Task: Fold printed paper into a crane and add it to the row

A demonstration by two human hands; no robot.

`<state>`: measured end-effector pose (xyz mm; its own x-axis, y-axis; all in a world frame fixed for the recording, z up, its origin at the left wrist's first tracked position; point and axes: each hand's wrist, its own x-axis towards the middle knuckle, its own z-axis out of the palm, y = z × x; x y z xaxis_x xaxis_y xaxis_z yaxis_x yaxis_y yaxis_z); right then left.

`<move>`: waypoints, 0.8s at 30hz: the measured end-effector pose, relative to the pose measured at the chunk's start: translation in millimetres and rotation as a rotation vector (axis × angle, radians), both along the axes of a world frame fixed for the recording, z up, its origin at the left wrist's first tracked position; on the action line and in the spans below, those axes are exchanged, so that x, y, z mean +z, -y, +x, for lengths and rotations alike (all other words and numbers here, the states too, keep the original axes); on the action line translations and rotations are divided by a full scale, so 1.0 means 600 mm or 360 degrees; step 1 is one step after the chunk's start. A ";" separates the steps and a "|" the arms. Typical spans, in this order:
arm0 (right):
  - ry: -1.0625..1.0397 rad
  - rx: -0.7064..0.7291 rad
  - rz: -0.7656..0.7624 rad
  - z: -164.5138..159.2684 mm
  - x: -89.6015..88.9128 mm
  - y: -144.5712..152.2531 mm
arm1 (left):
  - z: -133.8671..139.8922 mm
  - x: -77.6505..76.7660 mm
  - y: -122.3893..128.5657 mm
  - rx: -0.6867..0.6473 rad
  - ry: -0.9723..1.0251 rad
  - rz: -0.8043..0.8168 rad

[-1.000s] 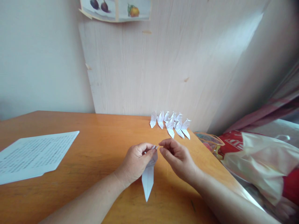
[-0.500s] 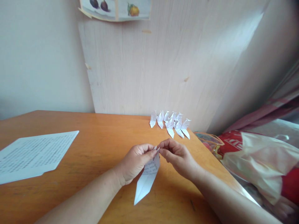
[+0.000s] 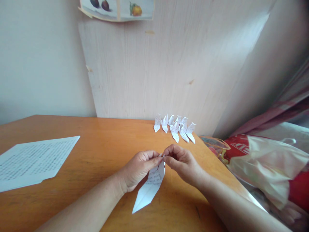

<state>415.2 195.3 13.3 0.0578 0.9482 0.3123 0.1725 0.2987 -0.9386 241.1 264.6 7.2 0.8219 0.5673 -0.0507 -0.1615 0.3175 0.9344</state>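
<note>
A folded paper crane (image 3: 150, 188), white with printed lines, hangs between my hands above the table, one long pointed wing toward me. My left hand (image 3: 142, 169) is closed on its upper left edge, thumb and forefinger pinching near the top. At the narrow tip beside it, my right hand (image 3: 182, 162) pinches with thumb and forefinger. The fingertips of both hands nearly meet there and cover the small folds. Farther back on the table stand several finished-looking paper cranes (image 3: 175, 132) in a cluster.
The wooden table (image 3: 96, 141) meets a pale board (image 3: 145, 74) at the back. A stack of printed sheets (image 3: 41, 159) lies at the left. Beyond the table's right edge are a cream and red bag (image 3: 267, 167) and a clear plastic bag (image 3: 214, 146).
The paper crane's wing has swung slightly left and its printed side turned more toward me. Both hands keep their pinch, almost in place; the view has shifted a little.
</note>
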 end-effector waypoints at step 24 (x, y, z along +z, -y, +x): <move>-0.0028 0.0029 -0.0097 0.001 0.017 0.008 | 0.000 0.009 0.008 -0.0001 -0.0114 0.0049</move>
<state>416.0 190.5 23.6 0.0451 0.9664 0.2529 0.1509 0.2436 -0.9581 241.3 260.0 12.8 0.8171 0.5691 -0.0919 -0.0938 0.2884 0.9529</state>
